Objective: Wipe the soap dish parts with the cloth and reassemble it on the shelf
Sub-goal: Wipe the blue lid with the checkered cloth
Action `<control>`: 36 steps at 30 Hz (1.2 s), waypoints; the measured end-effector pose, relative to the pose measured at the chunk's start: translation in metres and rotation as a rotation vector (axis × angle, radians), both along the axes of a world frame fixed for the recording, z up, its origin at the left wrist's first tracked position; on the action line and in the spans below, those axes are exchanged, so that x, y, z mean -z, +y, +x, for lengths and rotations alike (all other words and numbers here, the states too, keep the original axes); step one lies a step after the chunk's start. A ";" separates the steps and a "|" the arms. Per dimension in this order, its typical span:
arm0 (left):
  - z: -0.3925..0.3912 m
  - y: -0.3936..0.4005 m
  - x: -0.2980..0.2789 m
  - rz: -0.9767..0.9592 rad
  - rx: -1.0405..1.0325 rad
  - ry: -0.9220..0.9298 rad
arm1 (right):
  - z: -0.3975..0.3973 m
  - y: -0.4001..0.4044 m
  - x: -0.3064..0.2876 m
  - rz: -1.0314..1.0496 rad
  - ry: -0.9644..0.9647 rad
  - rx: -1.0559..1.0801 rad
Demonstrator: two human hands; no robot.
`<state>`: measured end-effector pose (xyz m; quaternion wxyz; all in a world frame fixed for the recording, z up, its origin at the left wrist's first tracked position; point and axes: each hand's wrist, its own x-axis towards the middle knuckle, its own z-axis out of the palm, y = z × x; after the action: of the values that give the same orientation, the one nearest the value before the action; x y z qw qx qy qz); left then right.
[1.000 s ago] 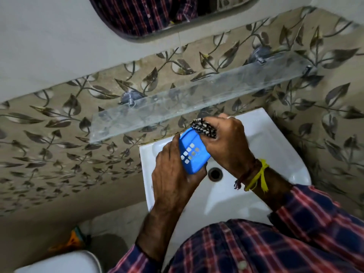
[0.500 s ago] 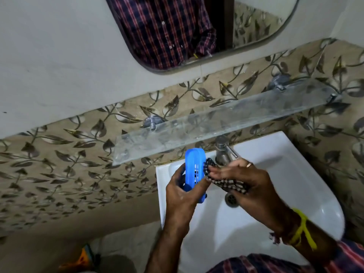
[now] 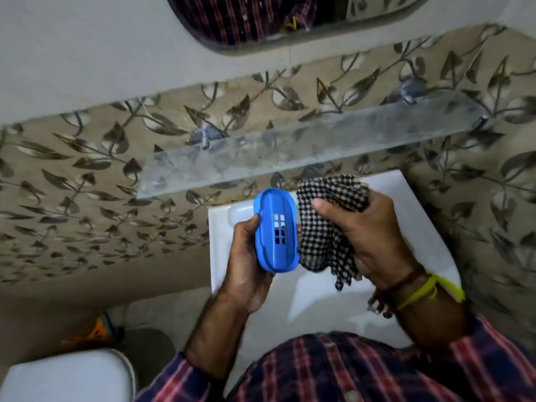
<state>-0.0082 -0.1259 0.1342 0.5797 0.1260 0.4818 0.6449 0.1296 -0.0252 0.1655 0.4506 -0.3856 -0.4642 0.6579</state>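
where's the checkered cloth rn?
Head view, centre-right: the checkered cloth is bunched in the right hand over the white sink, just right of the blue soap dish part.

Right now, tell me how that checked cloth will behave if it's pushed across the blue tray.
The checked cloth is probably floppy: it bunches and hangs in folds from the right hand. It likely weighs little and would drag over the blue tray, perhaps catching on its slots.

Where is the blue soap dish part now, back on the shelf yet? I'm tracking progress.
Not yet: the blue soap dish part sits in the left hand over the sink; the glass shelf is bare.
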 end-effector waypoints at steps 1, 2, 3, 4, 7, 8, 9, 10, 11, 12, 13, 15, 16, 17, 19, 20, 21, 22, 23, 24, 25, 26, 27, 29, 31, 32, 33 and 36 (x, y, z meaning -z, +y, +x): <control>0.002 0.000 0.001 0.004 0.006 0.042 | -0.002 -0.002 -0.002 0.099 -0.091 -0.026; 0.005 0.001 0.002 0.008 0.015 0.088 | -0.006 -0.007 -0.004 0.226 -0.202 -0.053; 0.009 0.002 0.003 0.006 0.028 0.132 | -0.010 -0.012 -0.005 0.379 -0.324 -0.070; 0.011 0.002 0.005 0.006 0.041 0.170 | -0.014 -0.017 -0.004 0.555 -0.431 -0.071; 0.012 0.003 0.007 0.009 0.057 0.192 | -0.020 -0.024 -0.001 0.829 -0.542 -0.067; 0.010 0.003 0.007 0.001 0.055 0.191 | -0.020 -0.022 0.000 0.839 -0.523 -0.070; 0.008 0.003 0.008 -0.007 0.053 0.190 | -0.021 -0.021 0.001 0.855 -0.501 -0.081; 0.007 0.004 0.009 -0.016 0.050 0.187 | -0.021 -0.020 0.003 0.876 -0.484 -0.107; 0.006 0.004 0.010 -0.027 0.043 0.179 | -0.021 -0.020 0.005 0.891 -0.464 -0.145; 0.004 0.005 0.010 -0.035 0.032 0.170 | -0.021 -0.021 0.008 0.898 -0.439 -0.186; 0.003 0.005 0.009 -0.040 0.020 0.155 | -0.020 -0.023 0.010 0.903 -0.423 -0.233; 0.001 0.005 0.006 -0.036 0.008 0.116 | -0.011 -0.028 0.016 0.927 -0.445 -0.345; 0.000 0.004 0.006 -0.036 0.012 0.105 | -0.004 -0.030 0.019 0.969 -0.478 -0.390; 0.001 0.003 0.006 -0.046 0.019 0.101 | 0.002 -0.032 0.021 1.021 -0.509 -0.406; 0.006 0.003 0.010 -0.089 0.029 0.104 | 0.005 -0.028 0.024 1.005 -0.511 -0.344; 0.009 0.004 0.013 -0.104 0.043 0.117 | 0.003 -0.023 0.023 0.926 -0.487 -0.286; 0.011 0.005 0.015 -0.107 0.058 0.124 | -0.002 -0.018 0.022 0.850 -0.458 -0.234; 0.011 0.006 0.016 -0.107 0.064 0.124 | -0.007 -0.015 0.019 0.799 -0.437 -0.208; 0.009 0.007 0.015 -0.101 0.058 0.118 | -0.010 -0.017 0.017 0.782 -0.436 -0.219; 0.005 0.009 0.013 -0.087 0.048 0.106 | -0.009 -0.020 0.017 0.805 -0.454 -0.263; 0.001 0.009 0.010 -0.068 0.043 0.092 | -0.006 -0.023 0.017 0.858 -0.482 -0.332; -0.003 0.008 0.008 -0.049 0.046 0.077 | 0.001 -0.028 0.018 0.923 -0.505 -0.407; -0.004 0.008 0.007 -0.039 0.056 0.072 | 0.007 -0.032 0.019 0.993 -0.518 -0.467; -0.002 0.007 0.008 -0.053 0.063 0.084 | 0.014 -0.031 0.022 1.069 -0.539 -0.476; 0.004 0.009 0.009 -0.073 0.054 0.099 | 0.009 -0.024 0.024 0.963 -0.559 -0.356; 0.006 0.011 0.008 -0.068 0.052 0.101 | 0.005 -0.021 0.023 0.890 -0.543 -0.306; 0.005 0.013 0.007 -0.055 0.051 0.091 | 0.003 -0.021 0.022 0.862 -0.531 -0.290; -0.005 0.017 -0.002 -0.032 0.043 0.012 | 0.011 -0.031 0.022 1.090 -0.480 -0.461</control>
<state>-0.0135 -0.1085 0.1362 0.5923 0.1310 0.4928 0.6238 0.1403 -0.0563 0.1433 0.3125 -0.1281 -0.8912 0.3027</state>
